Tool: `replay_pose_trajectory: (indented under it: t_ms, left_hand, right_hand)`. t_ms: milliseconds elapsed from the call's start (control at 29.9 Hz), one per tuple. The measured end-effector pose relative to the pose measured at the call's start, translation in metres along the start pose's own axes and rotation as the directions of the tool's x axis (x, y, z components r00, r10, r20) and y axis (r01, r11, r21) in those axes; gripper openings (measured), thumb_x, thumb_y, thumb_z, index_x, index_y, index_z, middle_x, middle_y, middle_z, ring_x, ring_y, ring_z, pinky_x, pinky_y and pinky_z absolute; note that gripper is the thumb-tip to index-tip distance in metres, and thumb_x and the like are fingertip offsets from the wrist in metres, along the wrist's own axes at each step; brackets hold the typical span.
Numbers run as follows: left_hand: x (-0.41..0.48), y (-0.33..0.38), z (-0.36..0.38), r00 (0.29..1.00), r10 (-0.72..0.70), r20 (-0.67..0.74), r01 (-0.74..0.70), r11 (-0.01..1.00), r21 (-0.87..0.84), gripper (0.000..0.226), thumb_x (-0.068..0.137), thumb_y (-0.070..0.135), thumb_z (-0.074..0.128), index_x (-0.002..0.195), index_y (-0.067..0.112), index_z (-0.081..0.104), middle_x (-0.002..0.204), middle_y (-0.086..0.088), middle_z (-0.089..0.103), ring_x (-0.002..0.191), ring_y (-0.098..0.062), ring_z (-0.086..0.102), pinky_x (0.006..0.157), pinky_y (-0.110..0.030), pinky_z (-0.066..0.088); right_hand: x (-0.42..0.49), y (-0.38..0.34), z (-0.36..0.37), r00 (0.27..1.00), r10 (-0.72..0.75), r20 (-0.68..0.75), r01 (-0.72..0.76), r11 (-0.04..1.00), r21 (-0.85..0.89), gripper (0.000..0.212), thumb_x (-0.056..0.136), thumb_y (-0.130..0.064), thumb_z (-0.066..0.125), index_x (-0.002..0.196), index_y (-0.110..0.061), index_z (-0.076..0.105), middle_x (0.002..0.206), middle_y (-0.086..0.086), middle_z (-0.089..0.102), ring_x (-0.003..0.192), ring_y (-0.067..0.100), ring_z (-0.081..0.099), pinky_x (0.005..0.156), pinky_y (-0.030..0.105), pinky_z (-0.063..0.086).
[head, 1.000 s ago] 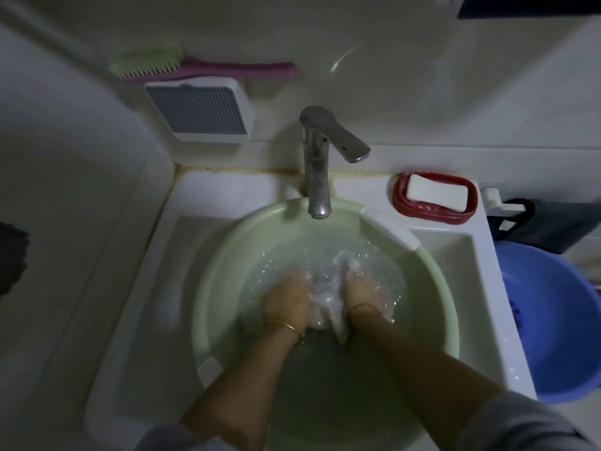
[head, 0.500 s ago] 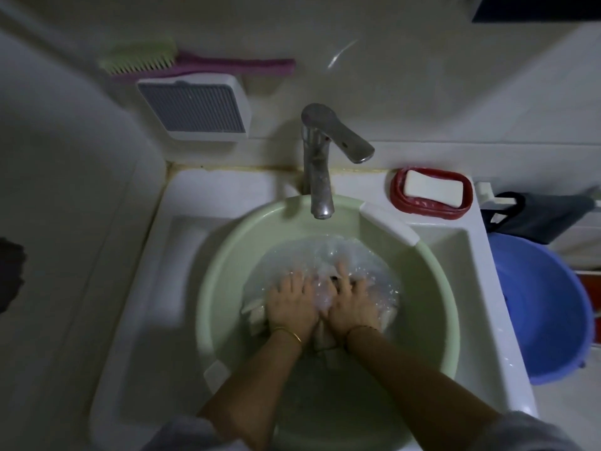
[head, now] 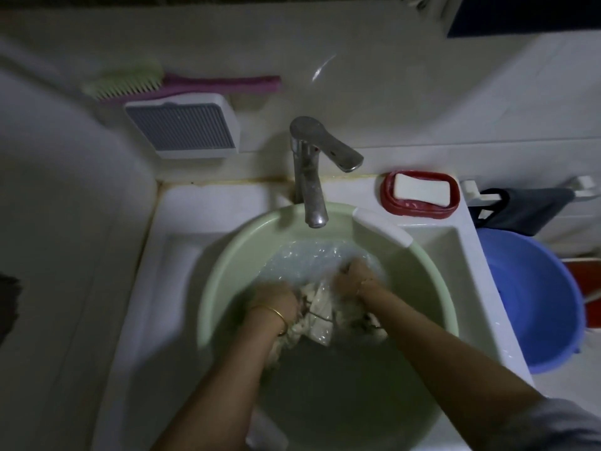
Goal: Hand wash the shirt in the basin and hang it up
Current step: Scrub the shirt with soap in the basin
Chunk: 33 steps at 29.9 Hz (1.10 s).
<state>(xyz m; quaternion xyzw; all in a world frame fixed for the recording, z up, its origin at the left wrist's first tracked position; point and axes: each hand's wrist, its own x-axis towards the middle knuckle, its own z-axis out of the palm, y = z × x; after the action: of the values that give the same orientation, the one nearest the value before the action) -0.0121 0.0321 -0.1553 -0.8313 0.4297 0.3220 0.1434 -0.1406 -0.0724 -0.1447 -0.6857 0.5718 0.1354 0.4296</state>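
**Scrubbing a shirt in a green basin**

At 10 o'clock from the basin, a brush [head: 130, 81] with green bristles and a pink handle lies just above a white box [head: 182, 128] with a ribbed grey face. The green basin [head: 224, 255] sits in a white sink [head: 182, 216] and holds water. The left hand [head: 273, 304], a gold bangle [head: 276, 315] on its wrist, has its fingers curled down into the pale shirt [head: 320, 310], though blur hides their tips. The shirt lies bunched and soaked at the basin's centre, between both hands. At 12 o'clock the chrome faucet [head: 309, 177] hangs over the rim. The right hand [head: 353, 278] clutches the cloth, fingers pressed together in a fist at 1 o'clock from the shirt. At 2 o'clock a white soap bar [head: 419, 189] rests in a red soap dish [head: 388, 196] on the counter. At 3 o'clock, beside the sink, stands a blue bucket [head: 536, 304], with a dark cloth [head: 527, 206] hanging above it.
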Motion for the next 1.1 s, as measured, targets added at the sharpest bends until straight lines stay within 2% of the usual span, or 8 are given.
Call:
replay_pose_trajectory:
  t_ms: [100, 200, 368, 535, 702, 835, 936, 1103]
  left_hand:
    - [-0.018, -0.001, -0.025, 0.972, 0.084, -0.22, -0.105, 0.991, -0.084, 0.042, 0.087, 0.034, 0.05, 0.127, 0.024, 0.054, 0.14, -0.008, 0.045, 0.127, -0.03, 0.04, 0.107, -0.035, 0.034]
    - [-0.051, 0.012, -0.045, 0.941, 0.332, -0.071, -0.296, 0.698, -0.652, 0.071, 0.075, 0.018, 0.065, 0.141, 0.023, 0.04, 0.141, 0.001, 0.045, 0.126, -0.015, 0.044, 0.101, -0.02, 0.034]
    - [-0.066, 0.02, -0.037, 0.883, 0.448, -0.141, -0.437, 0.672, -0.598, 0.091, 0.068, 0.02, 0.082, 0.14, 0.023, 0.027, 0.135, 0.002, 0.042, 0.121, -0.013, 0.044, 0.102, -0.029, 0.041]
    - [-0.064, 0.009, -0.039, 0.883, 0.456, -0.11, -0.401, 0.611, -0.683, 0.051, 0.07, 0.031, 0.082, 0.107, 0.018, 0.05, 0.097, 0.006, 0.06, 0.084, -0.005, 0.056, 0.075, -0.021, 0.048]
    - [-0.058, -0.009, -0.051, 0.912, 0.303, -0.278, -0.375, 0.34, -0.862, 0.018, 0.08, 0.019, 0.074, 0.088, 0.017, 0.058, 0.088, -0.003, 0.063, 0.083, -0.017, 0.058, 0.078, -0.031, 0.046]
    - [-0.033, -0.006, -0.038, 0.923, -0.008, -0.384, -0.297, 0.62, -0.727, 0.044, 0.087, 0.029, 0.061, 0.124, 0.012, 0.045, 0.124, -0.014, 0.051, 0.107, -0.024, 0.051, 0.093, -0.031, 0.039]
    - [-0.027, 0.024, 0.0, 0.937, 0.138, -0.321, -0.197, 0.968, -0.158, 0.06, 0.097, 0.048, 0.032, 0.149, 0.032, 0.008, 0.15, -0.013, 0.017, 0.134, -0.034, 0.026, 0.11, -0.044, 0.024]
    - [-0.006, 0.011, 0.014, 0.928, 0.089, -0.361, -0.111, 0.993, -0.04, 0.045, 0.096, 0.024, 0.034, 0.141, 0.027, 0.037, 0.138, -0.01, 0.043, 0.123, -0.03, 0.04, 0.102, -0.036, 0.034]
  right_hand:
    - [-0.023, -0.004, -0.023, 0.975, -0.074, 0.208, -0.012, 0.923, 0.385, 0.065, 0.066, -0.033, 0.082, 0.117, -0.005, 0.054, 0.112, 0.011, 0.062, 0.102, 0.025, 0.06, 0.089, 0.037, 0.05]
    - [-0.052, 0.003, -0.036, 0.904, -0.273, 0.328, -0.025, 0.734, 0.679, 0.035, 0.072, 0.003, 0.066, 0.105, -0.001, 0.059, 0.099, 0.017, 0.066, 0.09, 0.028, 0.066, 0.084, 0.04, 0.055]
    - [-0.076, 0.013, -0.054, 0.82, -0.425, 0.383, -0.117, 0.531, 0.839, 0.047, 0.063, 0.004, 0.052, 0.109, 0.002, 0.057, 0.102, 0.026, 0.062, 0.09, 0.034, 0.064, 0.077, 0.041, 0.056]
    - [-0.079, 0.018, -0.073, 0.926, -0.338, 0.166, 0.138, 0.716, 0.684, 0.033, 0.077, 0.016, 0.048, 0.086, -0.009, 0.067, 0.09, 0.018, 0.065, 0.084, 0.028, 0.058, 0.075, 0.035, 0.052]
    - [-0.074, 0.016, -0.075, 0.941, -0.261, -0.216, 0.275, 0.961, 0.038, 0.029, 0.084, 0.008, 0.046, 0.072, -0.014, 0.06, 0.083, 0.005, 0.058, 0.08, 0.021, 0.052, 0.073, 0.025, 0.044]
    - [-0.051, 0.013, -0.032, 0.947, -0.204, -0.249, 0.14, 0.958, -0.251, 0.028, 0.094, -0.02, 0.049, 0.12, -0.011, 0.051, 0.125, 0.015, 0.053, 0.111, 0.032, 0.053, 0.093, 0.04, 0.045]
    - [-0.039, 0.006, 0.039, 0.981, -0.099, -0.169, 0.054, 0.967, -0.25, 0.066, 0.097, -0.045, 0.033, 0.151, -0.023, 0.0, 0.157, 0.01, 0.007, 0.138, 0.036, 0.022, 0.109, 0.051, 0.028]
    - [-0.024, 0.03, 0.053, 0.954, -0.042, -0.298, 0.007, 0.993, -0.117, 0.057, 0.095, -0.017, 0.045, 0.145, -0.027, 0.018, 0.153, 0.013, 0.009, 0.139, 0.034, 0.019, 0.108, 0.045, 0.032]
